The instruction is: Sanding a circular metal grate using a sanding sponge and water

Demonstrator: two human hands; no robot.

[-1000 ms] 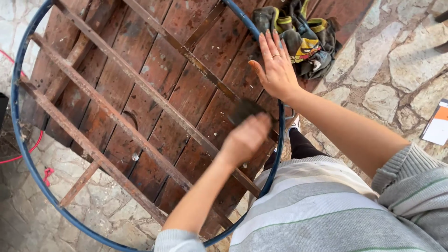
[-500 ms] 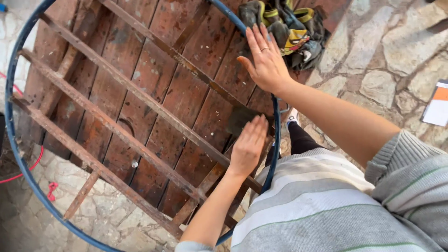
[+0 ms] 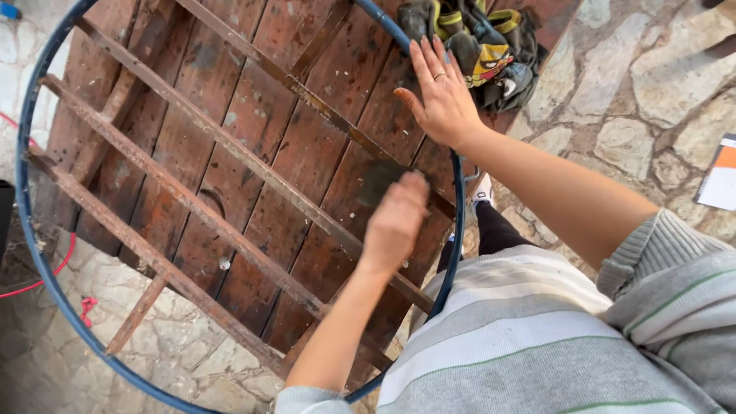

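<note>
Dark pad (image 3: 381,182) lies on the wooden panel (image 3: 253,153) between rusty bars, inside the blue hoop (image 3: 21,192). It sits under the fingertips of the left hand (image 3: 395,222), which is blurred, so I cannot tell its grip. Beyond, the right hand (image 3: 441,100) is open and flat, bracing the rim. This looks like mid-rubbing; the next stroke needs steady pressure. Half a second ago the left hand lay flat.

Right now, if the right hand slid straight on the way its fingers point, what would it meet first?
The right hand lies flat at the blue hoop, fingers pointing up the frame. Going straight on, it would probably meet the pile of work gloves first; the fingertips already look very close to it, though depth is unclear.
</note>
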